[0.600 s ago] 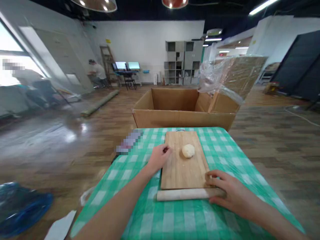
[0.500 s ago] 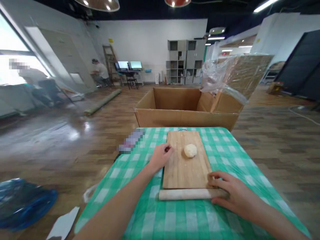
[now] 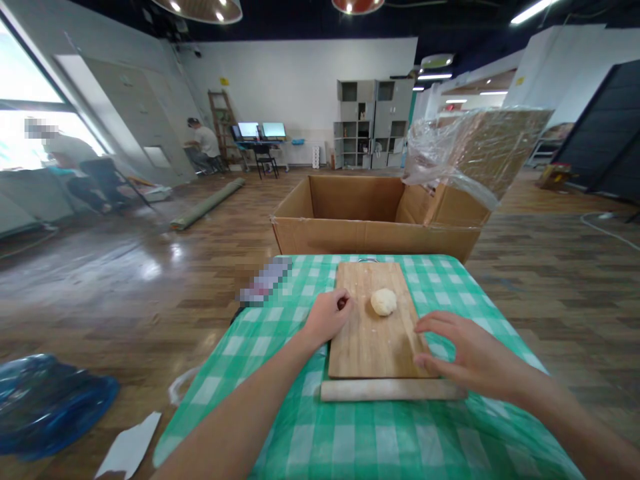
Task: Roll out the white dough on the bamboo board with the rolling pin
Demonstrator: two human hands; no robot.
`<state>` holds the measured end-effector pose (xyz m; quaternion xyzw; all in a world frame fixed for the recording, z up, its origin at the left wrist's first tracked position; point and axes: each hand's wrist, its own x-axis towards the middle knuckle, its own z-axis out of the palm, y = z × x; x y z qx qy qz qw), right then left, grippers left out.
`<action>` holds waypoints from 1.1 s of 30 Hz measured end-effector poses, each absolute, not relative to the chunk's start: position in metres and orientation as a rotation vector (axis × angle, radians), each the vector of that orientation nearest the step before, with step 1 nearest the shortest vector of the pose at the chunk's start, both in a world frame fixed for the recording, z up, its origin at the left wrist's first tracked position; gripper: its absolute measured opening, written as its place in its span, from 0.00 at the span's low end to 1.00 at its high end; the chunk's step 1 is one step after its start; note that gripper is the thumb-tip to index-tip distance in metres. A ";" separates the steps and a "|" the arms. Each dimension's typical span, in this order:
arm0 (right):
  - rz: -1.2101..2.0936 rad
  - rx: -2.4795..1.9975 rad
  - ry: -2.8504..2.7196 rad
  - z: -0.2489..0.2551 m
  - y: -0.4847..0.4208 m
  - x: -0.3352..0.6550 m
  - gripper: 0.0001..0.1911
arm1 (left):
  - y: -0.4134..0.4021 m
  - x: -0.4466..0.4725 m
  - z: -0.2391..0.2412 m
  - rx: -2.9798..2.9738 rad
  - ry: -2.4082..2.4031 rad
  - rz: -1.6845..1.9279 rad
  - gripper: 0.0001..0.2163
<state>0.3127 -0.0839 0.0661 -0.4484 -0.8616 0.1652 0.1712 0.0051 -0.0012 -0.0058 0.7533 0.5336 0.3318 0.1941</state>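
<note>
A pale ball of dough (image 3: 383,302) sits on the upper part of the wooden cutting board (image 3: 373,347). My left hand (image 3: 331,315) is curled closed at the board's left edge; its fingertips are turned inward, so what they hold, if anything, is hidden. Over the board's lower right edge hovers my right hand (image 3: 457,350), open, thumb and fingers spread with nothing between them. Along the near edge of the board lies a wooden rolling pin (image 3: 380,391), its right end partly below my right hand.
A green-and-white checked cloth (image 3: 300,427) covers the table. Beyond it stands a large open cardboard box (image 3: 370,233). A blurred-out flat object (image 3: 265,280) lies at the table's far left corner. On the floor at left are a blue plastic bag (image 3: 50,407) and white paper (image 3: 129,445).
My right hand has come off the rolling pin's right end, risen and opened wider. My left hand stays at the board's left edge. The dough has not moved on the board.
</note>
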 end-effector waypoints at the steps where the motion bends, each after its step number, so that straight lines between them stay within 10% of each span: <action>1: 0.460 -1.252 -2.406 0.071 -0.072 0.309 0.18 | 0.000 0.006 -0.006 2.116 1.503 0.927 0.10; 17: 0.879 -1.165 -1.626 0.006 0.043 0.272 0.18 | 0.019 0.009 0.020 2.140 1.534 0.794 0.06; 26: 0.674 -0.974 -2.142 -0.002 0.024 0.271 0.43 | 0.014 0.015 0.003 2.029 1.474 1.091 0.09; 33: 0.562 -0.946 -2.230 0.001 0.018 0.261 0.34 | 0.005 0.019 0.000 1.887 1.369 1.110 0.10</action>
